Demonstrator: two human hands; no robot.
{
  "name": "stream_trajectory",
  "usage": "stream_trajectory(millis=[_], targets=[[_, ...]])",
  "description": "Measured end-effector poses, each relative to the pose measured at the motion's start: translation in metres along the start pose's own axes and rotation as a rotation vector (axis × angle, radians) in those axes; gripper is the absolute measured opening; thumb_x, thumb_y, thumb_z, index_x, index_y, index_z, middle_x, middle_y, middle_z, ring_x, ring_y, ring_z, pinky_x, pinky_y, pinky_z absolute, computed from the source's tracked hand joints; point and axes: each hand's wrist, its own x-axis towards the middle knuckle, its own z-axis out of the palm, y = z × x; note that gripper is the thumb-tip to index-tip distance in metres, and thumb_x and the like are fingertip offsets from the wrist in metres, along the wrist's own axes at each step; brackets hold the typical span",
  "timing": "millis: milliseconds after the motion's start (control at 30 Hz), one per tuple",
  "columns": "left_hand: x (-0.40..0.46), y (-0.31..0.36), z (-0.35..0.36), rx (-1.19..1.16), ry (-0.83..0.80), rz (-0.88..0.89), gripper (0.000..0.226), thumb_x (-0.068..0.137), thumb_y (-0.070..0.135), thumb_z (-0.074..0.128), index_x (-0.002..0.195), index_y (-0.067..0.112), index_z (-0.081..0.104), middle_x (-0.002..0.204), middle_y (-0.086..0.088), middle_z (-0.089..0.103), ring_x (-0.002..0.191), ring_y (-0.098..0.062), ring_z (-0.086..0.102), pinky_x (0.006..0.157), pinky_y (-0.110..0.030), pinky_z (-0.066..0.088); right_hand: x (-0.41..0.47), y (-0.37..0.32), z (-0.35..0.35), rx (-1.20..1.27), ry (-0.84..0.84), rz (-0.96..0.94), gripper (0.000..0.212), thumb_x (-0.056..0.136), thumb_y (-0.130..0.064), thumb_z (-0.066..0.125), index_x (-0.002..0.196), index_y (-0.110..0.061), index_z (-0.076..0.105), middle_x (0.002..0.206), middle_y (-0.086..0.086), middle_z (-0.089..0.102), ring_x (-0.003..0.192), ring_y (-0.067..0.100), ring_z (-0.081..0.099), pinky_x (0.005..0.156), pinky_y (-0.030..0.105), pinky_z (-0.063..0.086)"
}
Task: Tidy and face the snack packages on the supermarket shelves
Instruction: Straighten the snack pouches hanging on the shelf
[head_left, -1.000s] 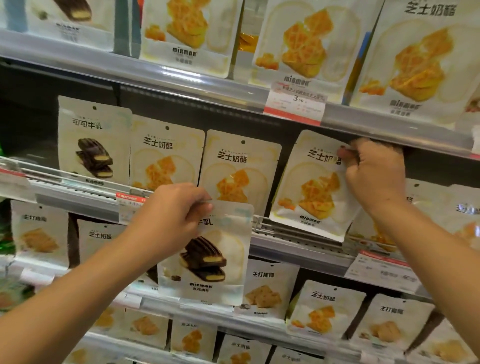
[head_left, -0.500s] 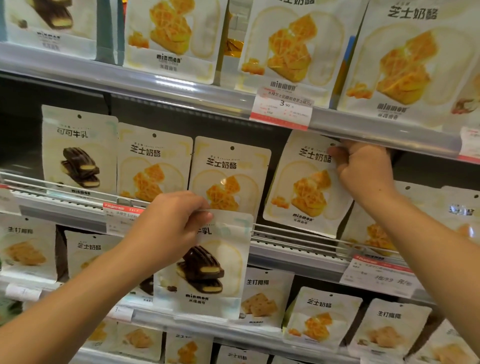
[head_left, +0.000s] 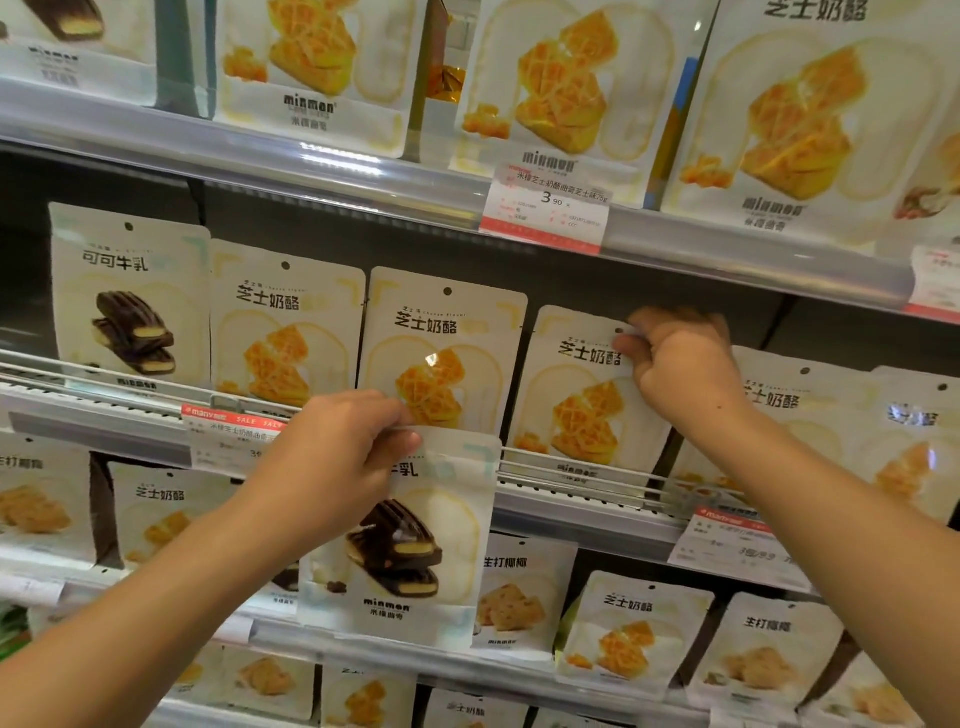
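Note:
My left hand (head_left: 332, 462) pinches the top left corner of a white chocolate-biscuit pouch (head_left: 415, 545), which hangs in front of the middle shelf's rail. My right hand (head_left: 680, 364) grips the top right corner of a tilted cheese-biscuit pouch (head_left: 582, 405) standing on the middle shelf. Left of it stand two upright cheese pouches (head_left: 441, 353) (head_left: 283, 327) and one chocolate pouch (head_left: 130, 306).
The middle shelf has a wire rail (head_left: 571, 473) along its front and price tags (head_left: 228, 436). Larger cheese pouches (head_left: 561, 88) fill the top shelf above a price label (head_left: 545, 208). More pouches (head_left: 634, 629) line the lower shelves. Further cheese pouches (head_left: 810, 410) stand behind my right forearm.
My right hand has pushed the cheese pouch's top more upright and slightly right. My left hand and its chocolate pouch have stayed almost still. The camera has tilted slightly upward.

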Motion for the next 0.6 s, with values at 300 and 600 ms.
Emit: stream_trajectory(millis=[300,600], targets=[[0.0,0.009,0.002,-0.016,0.0,0.008,0.013,0.091,0.017,0.064,0.078,0.015,0.068,0.069,0.011,0.061,0.06,-0.004,0.06,0.06,-0.035,0.052,0.002,-0.006,-0.01,-0.003,-0.178,0.08,0.031,0.097,-0.043,0.046,0.123,-0.026,0.053,0.116,0.005,0.059,0.119,0.034,0.044,0.095,0.042,0.038],[-0.005,0.02,-0.002,-0.028,0.051,0.017,0.015,0.09,0.014,0.065,0.076,0.018,0.066,0.066,0.016,0.058,0.062,-0.002,0.06,0.058,-0.023,0.047,-0.069,-0.016,-0.004,0.405,0.304,-0.329,0.039,0.091,-0.035,0.057,0.129,-0.024,0.054,0.135,-0.006,0.053,0.133,0.014,0.038,0.111,0.044,0.026]])
